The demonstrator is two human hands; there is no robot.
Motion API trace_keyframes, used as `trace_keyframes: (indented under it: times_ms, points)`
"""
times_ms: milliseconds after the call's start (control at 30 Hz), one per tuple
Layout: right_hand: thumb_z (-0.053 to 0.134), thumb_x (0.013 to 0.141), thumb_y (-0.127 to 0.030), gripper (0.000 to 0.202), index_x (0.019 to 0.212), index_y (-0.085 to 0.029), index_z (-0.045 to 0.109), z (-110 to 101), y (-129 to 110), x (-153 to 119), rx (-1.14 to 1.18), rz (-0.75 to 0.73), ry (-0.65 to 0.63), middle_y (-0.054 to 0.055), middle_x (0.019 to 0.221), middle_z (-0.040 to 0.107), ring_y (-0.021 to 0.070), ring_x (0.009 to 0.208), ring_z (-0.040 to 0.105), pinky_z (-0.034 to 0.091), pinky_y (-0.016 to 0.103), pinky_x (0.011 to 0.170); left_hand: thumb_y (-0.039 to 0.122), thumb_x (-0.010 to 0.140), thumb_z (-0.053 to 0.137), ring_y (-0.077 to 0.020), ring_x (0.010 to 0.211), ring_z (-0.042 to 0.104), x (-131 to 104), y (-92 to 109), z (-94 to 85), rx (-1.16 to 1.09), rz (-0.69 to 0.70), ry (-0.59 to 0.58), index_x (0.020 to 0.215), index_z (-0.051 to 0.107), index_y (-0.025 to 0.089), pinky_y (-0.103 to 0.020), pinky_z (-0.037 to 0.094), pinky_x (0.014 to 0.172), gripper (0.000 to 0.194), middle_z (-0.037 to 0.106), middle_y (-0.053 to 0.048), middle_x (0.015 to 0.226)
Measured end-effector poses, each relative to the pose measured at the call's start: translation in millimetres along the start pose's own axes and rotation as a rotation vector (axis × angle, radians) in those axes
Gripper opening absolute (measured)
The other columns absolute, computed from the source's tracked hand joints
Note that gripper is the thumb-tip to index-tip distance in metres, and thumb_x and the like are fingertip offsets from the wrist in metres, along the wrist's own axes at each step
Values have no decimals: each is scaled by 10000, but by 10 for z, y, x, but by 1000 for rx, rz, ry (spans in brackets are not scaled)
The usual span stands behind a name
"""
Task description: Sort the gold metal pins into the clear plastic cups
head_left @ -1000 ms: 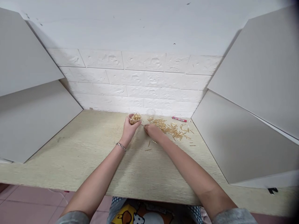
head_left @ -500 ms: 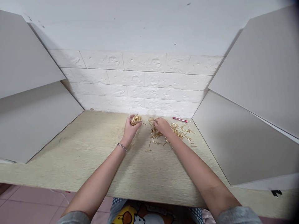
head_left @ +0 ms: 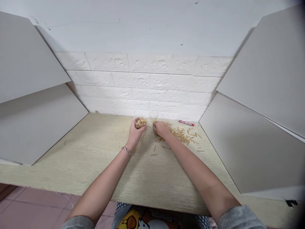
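Observation:
My left hand (head_left: 136, 132) is wrapped round a small clear cup (head_left: 140, 127), tilted a little and filled with thin gold-coloured metal pins (head_left: 142, 121). Just to its right, my right hand (head_left: 161, 129) is closed, fingertips low over the table by the edge of a loose pile of the same gold pins (head_left: 180, 135). What those fingers hold, if anything, is hidden. Behind the right hand, near the wall, stands a clear round piece of plastic (head_left: 153, 114), with a few pins by it.
A red pen-like stick (head_left: 186, 122) lies at the back right, close to the brick-patterned wall (head_left: 140, 80). Grey boards (head_left: 252, 143) lean in on the right, with more boards (head_left: 43, 127) on the left. Stray pins lie on the wooden table (head_left: 152, 184).
My right hand has shifted left, closer to the cup, uncovering more of the pile. My left hand still holds the cup. The whole view has slid slightly.

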State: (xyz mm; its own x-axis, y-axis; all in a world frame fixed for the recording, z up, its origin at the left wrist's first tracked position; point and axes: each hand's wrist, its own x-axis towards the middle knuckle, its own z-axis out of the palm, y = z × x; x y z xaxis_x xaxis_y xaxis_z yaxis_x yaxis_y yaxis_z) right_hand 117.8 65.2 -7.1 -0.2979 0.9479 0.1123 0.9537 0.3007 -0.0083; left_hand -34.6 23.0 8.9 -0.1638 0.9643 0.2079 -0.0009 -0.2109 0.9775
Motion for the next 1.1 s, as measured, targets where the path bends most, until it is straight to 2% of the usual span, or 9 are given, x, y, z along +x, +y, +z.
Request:
trace_keyframes:
  times_ms: [167, 267, 367, 433, 567, 767, 933, 1000, 1100]
  points:
    - [315, 862, -129, 337, 879, -72, 646, 10, -6, -61, -54, -37, -13, 181, 894, 637, 243, 876, 573, 305, 394, 913, 221, 593, 689, -160, 916, 553, -3, -3, 1, -1, 4, 5, 1088, 468, 162, -294, 430, 813, 545, 568, -62, 1022]
    - [307, 854, -104, 336, 930, -58, 630, -17, -56, -92, -61, -55, 8, 199, 917, 626, 255, 913, 566, 323, 401, 907, 216, 593, 686, -161, 922, 551, 3, -10, -1, 2, 9, 0, 1074, 476, 161, -295, 427, 820, 528, 568, -60, 1019]
    - [296, 882, -160, 337, 1013, -106, 602, -53, -150, -95, -34, -118, 13, 165, 1015, 613, 222, 947, 559, 381, 320, 849, 217, 598, 683, -163, 929, 550, 6, -9, -2, 3, 12, 4, 1079, 471, 162, -298, 426, 823, 528, 566, -63, 1024]
    - [312, 892, -211, 323, 995, -145, 611, -61, -204, -96, -12, -157, -6, 126, 1015, 627, 198, 918, 573, 406, 278, 803, 215, 597, 684, -164, 929, 551, 4, -1, -1, -3, 12, 10, 1087, 465, 163, -299, 428, 822, 539, 565, -66, 1029]
    - [316, 897, -266, 356, 934, -113, 636, -29, -205, -134, 10, -125, -28, 143, 948, 649, 215, 863, 597, 425, 294, 764, 220, 605, 683, -165, 930, 552, -2, 11, -1, -3, 5, 9, 1095, 458, 161, -298, 429, 819, 542, 561, -72, 1042]
    - [316, 890, -238, 368, 879, -70, 644, -17, 60, -158, 23, 39, 2, 181, 889, 641, 225, 858, 590, 413, 307, 784, 215, 599, 689, -169, 942, 551, 9, -16, -20, 15, -15, 16, 1091, 462, 168, -300, 429, 823, 543, 558, -72, 1055]
    - [266, 897, -203, 368, 975, -66, 598, -53, 391, -59, 57, 180, 91, 180, 1015, 584, 222, 988, 527, 369, 298, 852, 210, 609, 681, -166, 951, 548, 13, -8, -21, 32, -14, 25, 1094, 454, 169, -300, 421, 836, 537, 556, -72, 1066]
    - [291, 904, -261, 359, 1046, -75, 564, -37, 489, -24, 79, 189, 100, 165, 1060, 567, 210, 1035, 497, 352, 279, 875, 202, 607, 679, -164, 951, 548, 13, -5, -18, 31, -11, 22, 1086, 455, 166, -298, 418, 838, 530, 557, -70, 1063]
    - [338, 896, -365, 381, 1111, -110, 523, 17, 536, -13, 187, 108, 65, 129, 1111, 554, 182, 1045, 486, 349, 243, 868, 188, 601, 678, -163, 946, 549, 16, -12, -14, 26, -6, 22, 1065, 463, 164, -297, 416, 838, 513, 562, -65, 1049]
